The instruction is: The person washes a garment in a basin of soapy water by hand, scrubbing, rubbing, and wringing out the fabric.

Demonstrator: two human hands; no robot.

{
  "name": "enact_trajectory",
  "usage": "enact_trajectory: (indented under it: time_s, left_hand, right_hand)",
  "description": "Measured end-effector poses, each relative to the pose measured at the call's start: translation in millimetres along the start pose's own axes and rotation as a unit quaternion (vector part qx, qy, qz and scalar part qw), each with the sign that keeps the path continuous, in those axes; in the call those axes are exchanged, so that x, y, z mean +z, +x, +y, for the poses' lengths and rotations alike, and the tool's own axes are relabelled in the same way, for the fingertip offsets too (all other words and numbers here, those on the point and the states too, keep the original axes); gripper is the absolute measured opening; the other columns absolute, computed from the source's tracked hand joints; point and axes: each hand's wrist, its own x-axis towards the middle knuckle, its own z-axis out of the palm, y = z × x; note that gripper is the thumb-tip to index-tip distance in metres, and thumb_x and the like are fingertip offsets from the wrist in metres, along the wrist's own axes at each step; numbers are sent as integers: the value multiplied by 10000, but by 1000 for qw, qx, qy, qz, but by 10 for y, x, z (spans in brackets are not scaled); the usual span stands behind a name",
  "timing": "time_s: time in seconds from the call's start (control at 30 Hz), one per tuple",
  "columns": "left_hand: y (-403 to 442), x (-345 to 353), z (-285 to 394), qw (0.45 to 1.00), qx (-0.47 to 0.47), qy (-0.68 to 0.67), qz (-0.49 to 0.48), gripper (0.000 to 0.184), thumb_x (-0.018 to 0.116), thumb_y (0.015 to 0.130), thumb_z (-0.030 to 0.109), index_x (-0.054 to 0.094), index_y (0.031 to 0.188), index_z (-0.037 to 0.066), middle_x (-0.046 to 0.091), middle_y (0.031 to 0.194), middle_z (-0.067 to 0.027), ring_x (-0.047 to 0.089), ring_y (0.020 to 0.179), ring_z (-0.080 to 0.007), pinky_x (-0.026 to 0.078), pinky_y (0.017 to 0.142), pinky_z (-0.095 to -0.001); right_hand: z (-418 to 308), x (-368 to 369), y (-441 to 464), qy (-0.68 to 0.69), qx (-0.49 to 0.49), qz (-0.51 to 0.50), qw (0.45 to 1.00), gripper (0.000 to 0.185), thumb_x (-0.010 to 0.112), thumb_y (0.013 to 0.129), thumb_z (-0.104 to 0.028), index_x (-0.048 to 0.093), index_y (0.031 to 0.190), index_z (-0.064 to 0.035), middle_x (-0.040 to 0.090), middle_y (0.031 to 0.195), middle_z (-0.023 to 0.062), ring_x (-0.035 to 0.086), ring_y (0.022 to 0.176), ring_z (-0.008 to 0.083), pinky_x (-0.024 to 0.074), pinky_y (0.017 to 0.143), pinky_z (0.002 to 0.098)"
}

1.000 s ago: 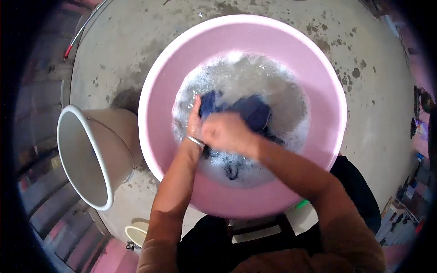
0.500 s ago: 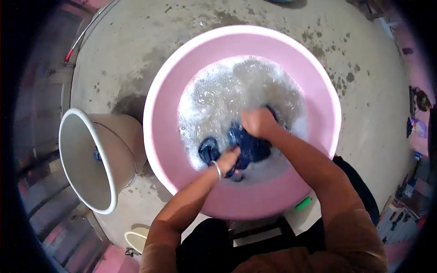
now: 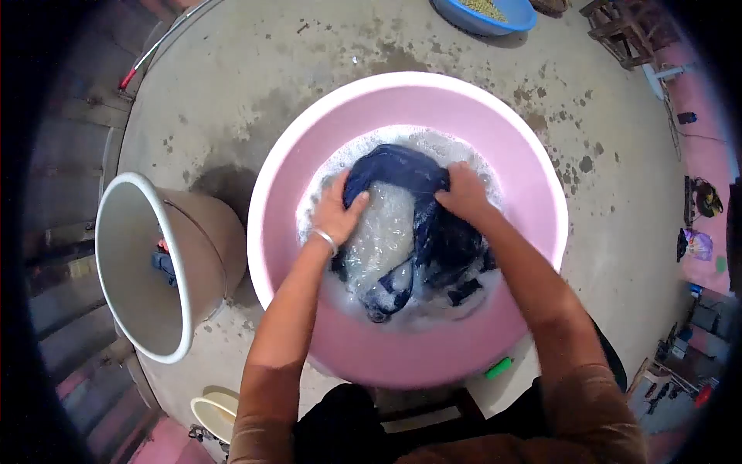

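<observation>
A large pink basin [image 3: 410,359] holds sudsy grey water with a dark blue wet cloth [image 3: 402,166] partly above the surface. My left hand [image 3: 340,210], with a silver bangle at the wrist, grips the cloth's left edge, thumb on the near side. On the right, my right hand [image 3: 466,193] is closed on the cloth's other edge. Between the hands the cloth forms an arch, and foamy water shows below it. Its lower folds lie in the water toward the near side of the basin.
A pale bucket [image 3: 209,240] with cloth inside lies tilted at left. A small cream bowl [image 3: 212,414] is at lower left, a green object [image 3: 499,367] by the basin's near rim. A blue basin [image 3: 487,19] and a wooden stool [image 3: 622,35] stand at the back.
My hands have moved apart and away from my body, and the cloth is now spread between them. The view has shifted, showing more of the blue basin at the back.
</observation>
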Motion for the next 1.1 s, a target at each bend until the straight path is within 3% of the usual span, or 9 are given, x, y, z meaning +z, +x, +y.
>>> enact_trajectory:
  time_s: [0.13,0.3,0.37,0.43,0.57,0.87,0.9,1.0,1.1]
  left_hand:
    - [-36,394,-162,972,-100,166,-130,554,560,839,222,451,1366,92,533,1235,-303,537,1108,-449,412,985,-466]
    - [-95,420,-495,935,-291,-197,-55,331,515,801,173,622,1056,-8,640,962,-221,629,847,-341,510,723,-444]
    - [-42,378,-524,812,-329,-456,-155,330,548,863,327,626,975,27,641,841,-136,633,755,-277,522,660,-429]
    - [-93,224,216,747,-338,-560,-120,387,550,870,419,629,950,49,638,828,-124,631,739,-265,526,657,-420]
    - [-146,157,298,647,-322,-667,-180,523,529,871,616,648,896,108,647,769,-85,610,614,-218,530,590,-358]
    - [-363,537,82,608,-257,-743,-109,202,569,922,217,587,1056,66,637,897,-58,631,790,-191,540,749,-323]
    - [-276,706,-260,751,-184,-624,-115,272,591,890,172,533,1133,63,632,975,-68,625,884,-201,525,825,-332]
    - [-301,240,400,683,-277,-667,-108,277,603,884,162,532,1136,69,622,1029,-69,601,966,-186,509,841,-334]
    - [-275,42,478,886,-90,-455,18,341,608,903,239,555,1206,91,592,1041,-71,566,983,-188,438,898,-313]
  right_hand:
    - [-325,539,246,21,-35,32,999,588,699,706,-438,605,1157,-73,613,1132,233,581,1066,376,446,953,412]
    - [17,639,674,25,142,123,982,422,661,760,-245,633,1129,-42,642,1068,239,627,993,353,488,885,413]
    - [12,396,673,157,107,-114,975,358,598,793,-119,619,1143,-49,626,1119,219,611,1040,319,477,897,385]
    - [-487,438,280,302,-79,-2,950,364,566,762,7,618,1119,-45,630,1107,175,604,1050,291,464,907,362]
    - [-1281,305,-661,205,-210,34,955,257,656,655,-191,600,870,-62,593,900,125,566,896,332,496,720,445]
    - [-1291,630,-310,142,-94,127,977,221,613,776,-309,667,818,-99,667,849,125,636,815,347,509,681,474]
    - [-1254,598,-212,139,-95,130,977,221,613,776,-309,667,818,-99,667,849,125,636,815,347,509,681,474]
    - [-922,462,89,196,25,162,967,286,538,818,-315,696,777,-79,670,843,190,636,818,395,509,719,472]
    - [-72,373,493,91,37,167,981,402,618,815,-321,624,1114,-51,614,1107,235,601,999,393,468,876,464]
